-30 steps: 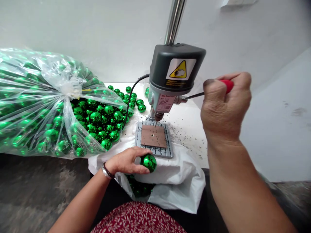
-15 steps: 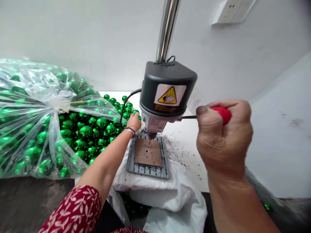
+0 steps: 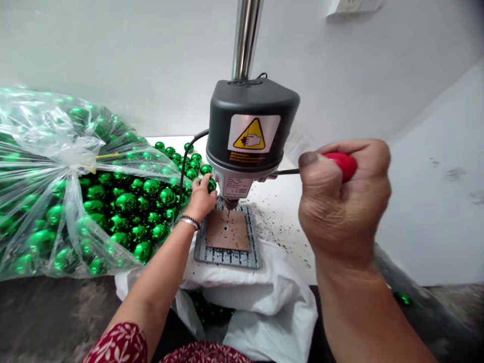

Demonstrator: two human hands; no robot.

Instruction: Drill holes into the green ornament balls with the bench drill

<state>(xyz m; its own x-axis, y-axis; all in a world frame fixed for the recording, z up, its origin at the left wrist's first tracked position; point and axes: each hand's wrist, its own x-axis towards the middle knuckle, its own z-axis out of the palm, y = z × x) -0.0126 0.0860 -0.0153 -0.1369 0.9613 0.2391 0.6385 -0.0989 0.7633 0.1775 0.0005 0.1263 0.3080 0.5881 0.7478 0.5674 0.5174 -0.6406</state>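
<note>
My right hand (image 3: 346, 201) is wrapped round the red knob (image 3: 343, 165) on the feed lever of a small drill press (image 3: 253, 126). Beside the chuck, my left hand (image 3: 202, 197) has its fingers curled about a shiny green ball (image 3: 212, 185), with loose balls just behind it. Below the drill bit (image 3: 228, 214) lies a brown square board (image 3: 227, 237) with a small hole, set on the slotted grey base (image 3: 227, 258). No ball sits on the board. Dark shavings are scattered over board and base.
A clear plastic bag (image 3: 75, 156) full of green balls fills the left side. Below the base hangs an open white bag (image 3: 272, 302) with more balls inside. A black cable (image 3: 184, 169) runs down left of the drill. Shavings litter the white table (image 3: 285, 232).
My left hand has come back toward me from the loose balls, bringing a green ball closer to the base. My right hand stays on the knob. The whole view has shifted slightly.
</note>
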